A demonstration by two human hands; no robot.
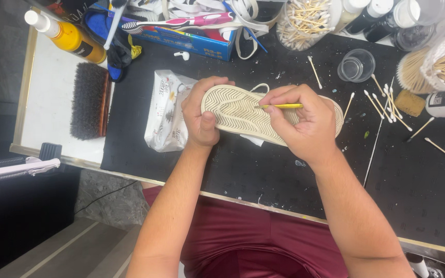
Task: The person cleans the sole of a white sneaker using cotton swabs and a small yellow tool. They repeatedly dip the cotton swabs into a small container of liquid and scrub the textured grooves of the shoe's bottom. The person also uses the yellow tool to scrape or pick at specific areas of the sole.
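A shoe lies upside down over a black mat, its cream grooved sole facing up. My left hand grips the shoe's left end, thumb on the sole. My right hand rests on the right half of the sole and holds a thin yellow pick, whose tip touches the grooves near the middle. A white lace loop shows behind the shoe.
A packet of wipes lies just left of the shoe. A bristle brush and a yellow bottle sit at left. Cotton swabs, a clear cup, swab jars and a blue box crowd the back and right.
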